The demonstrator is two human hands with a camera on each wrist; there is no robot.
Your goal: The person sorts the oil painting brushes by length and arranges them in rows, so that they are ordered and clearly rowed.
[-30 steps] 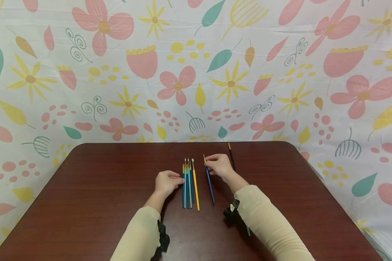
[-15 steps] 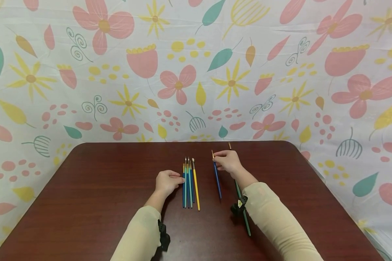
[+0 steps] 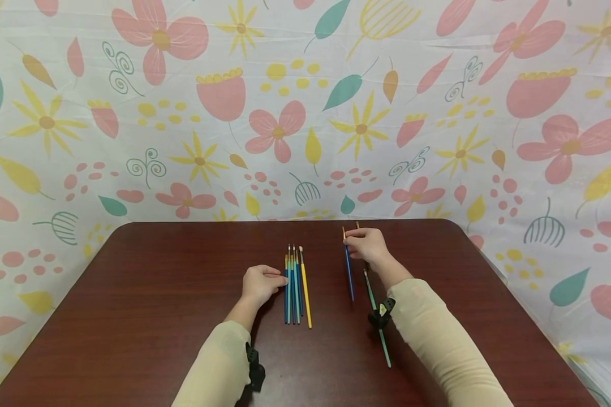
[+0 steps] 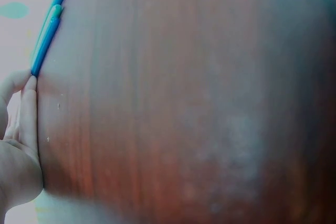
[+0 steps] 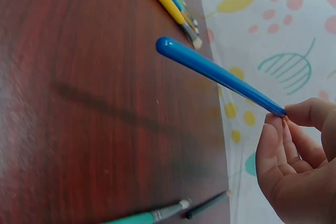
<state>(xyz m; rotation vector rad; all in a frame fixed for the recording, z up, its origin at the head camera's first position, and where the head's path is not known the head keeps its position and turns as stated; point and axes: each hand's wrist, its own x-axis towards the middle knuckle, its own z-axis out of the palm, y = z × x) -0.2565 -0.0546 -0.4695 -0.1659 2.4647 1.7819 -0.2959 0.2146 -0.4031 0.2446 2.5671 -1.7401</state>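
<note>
In the head view my right hand (image 3: 370,247) pinches a blue paintbrush (image 3: 349,277) near its bristle end, and the handle slants down toward me. The right wrist view shows this blue handle (image 5: 215,72) raised off the table, its shadow below. My left hand (image 3: 258,284) pinches the leftmost dark blue paintbrush (image 3: 286,299) of a row between thumb and finger. Several blue and light green paintbrushes (image 3: 294,294) lie side by side there, bristles pointing away. At the row's right end lies a yellow paintbrush (image 3: 306,297).
A green paintbrush (image 3: 384,342) lies partly under the right wrist strap. Beyond it is a dark paintbrush (image 5: 207,205), mostly hidden by the right hand in the head view. The brown table (image 3: 158,316) ends at a flower-patterned cloth (image 3: 295,51).
My right hand has moved right and away from me with the blue paintbrush, off from the row. More of the green paintbrush shows. The left hand has stayed in place.
</note>
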